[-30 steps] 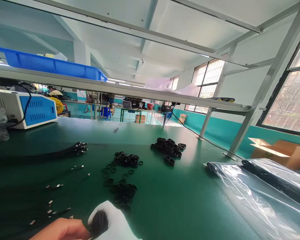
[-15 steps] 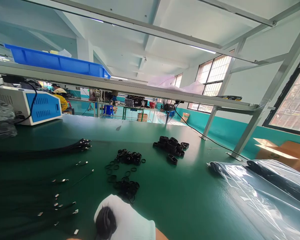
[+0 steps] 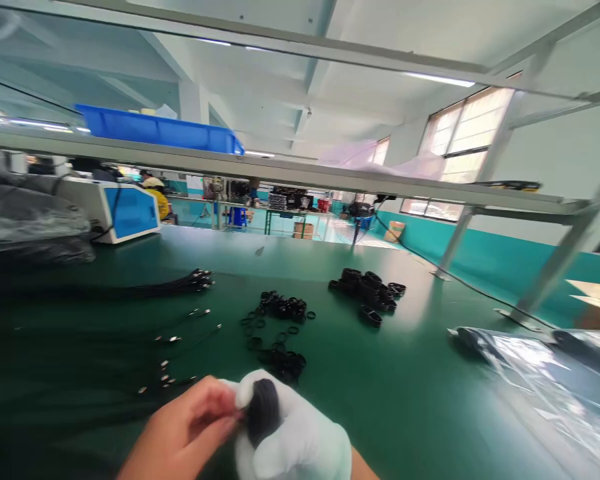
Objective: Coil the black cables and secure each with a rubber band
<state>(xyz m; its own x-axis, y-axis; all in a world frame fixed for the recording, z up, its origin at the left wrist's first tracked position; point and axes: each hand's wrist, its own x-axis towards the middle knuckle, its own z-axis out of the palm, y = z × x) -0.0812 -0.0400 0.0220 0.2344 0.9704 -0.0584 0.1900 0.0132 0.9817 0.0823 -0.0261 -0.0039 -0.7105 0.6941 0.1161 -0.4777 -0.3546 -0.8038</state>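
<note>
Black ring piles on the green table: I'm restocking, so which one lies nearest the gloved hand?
The loose black ring pile just beyond the white-gloved right hand; the other two lie farther back.

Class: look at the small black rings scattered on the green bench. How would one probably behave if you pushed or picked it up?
The black rings look thin and small, so probably very light. Lying flat on the green bench, one would likely slide, not roll. Heaped, they overlap and may snag together when lifted.

Black coiled bundle [image 3: 263,419], upright, low centre over green table, blurred, half wrapped in white.
</note>
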